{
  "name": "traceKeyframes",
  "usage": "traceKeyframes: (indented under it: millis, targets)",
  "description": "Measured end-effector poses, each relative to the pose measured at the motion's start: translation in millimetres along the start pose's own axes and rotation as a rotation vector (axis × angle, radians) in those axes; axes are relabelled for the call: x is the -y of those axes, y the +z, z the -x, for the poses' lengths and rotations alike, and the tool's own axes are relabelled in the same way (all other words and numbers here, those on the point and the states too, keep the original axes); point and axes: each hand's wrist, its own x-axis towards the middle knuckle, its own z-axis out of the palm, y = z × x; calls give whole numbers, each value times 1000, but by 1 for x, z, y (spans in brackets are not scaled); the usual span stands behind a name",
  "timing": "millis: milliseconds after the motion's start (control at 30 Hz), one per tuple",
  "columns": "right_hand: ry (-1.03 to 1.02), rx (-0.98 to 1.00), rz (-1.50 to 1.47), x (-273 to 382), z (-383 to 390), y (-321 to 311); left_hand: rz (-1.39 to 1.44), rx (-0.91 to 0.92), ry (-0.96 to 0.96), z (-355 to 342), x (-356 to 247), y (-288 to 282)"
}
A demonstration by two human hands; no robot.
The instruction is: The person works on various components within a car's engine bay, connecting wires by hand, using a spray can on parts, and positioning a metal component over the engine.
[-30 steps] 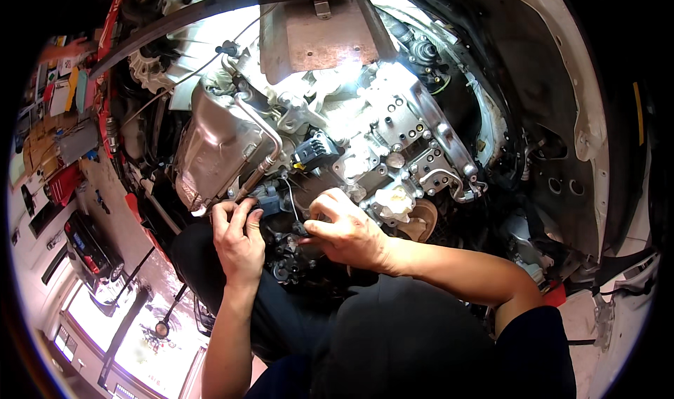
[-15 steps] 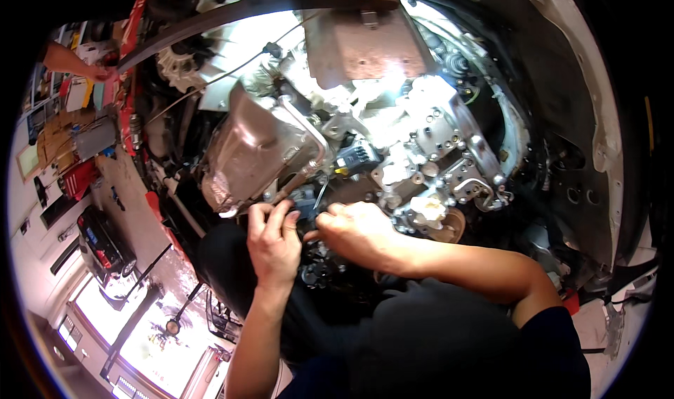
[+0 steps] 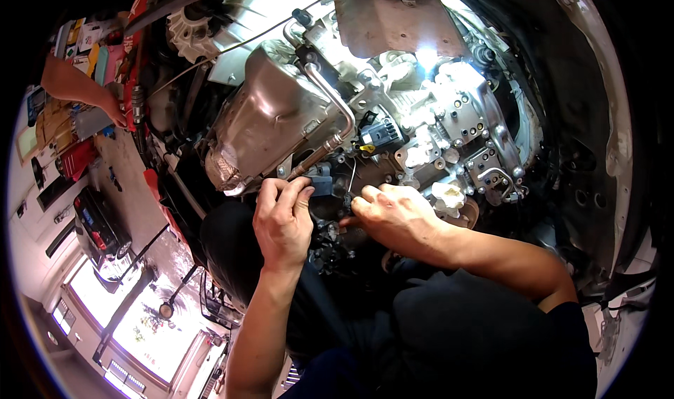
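Where it shows, the boxy part (image 3: 321,185) looks matt blue-grey.

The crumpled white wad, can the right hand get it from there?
Probably yes: the crumpled white wad looks close to the right hand, on its right, and nothing seems to cover it.
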Motion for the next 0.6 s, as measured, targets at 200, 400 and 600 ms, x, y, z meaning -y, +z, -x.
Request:
traceKeyframes:
  millis: [200,400,600]
  targets:
    - [-6,62,68,6,3,-5,32,-11,-16,1,0,0]
    - [140,21,-107,-7,14,-8,23,-1,-9,1,0,-2]
    - [142,-71,-152,-9,14,-5,-123,27,153,-6,-4,-3]
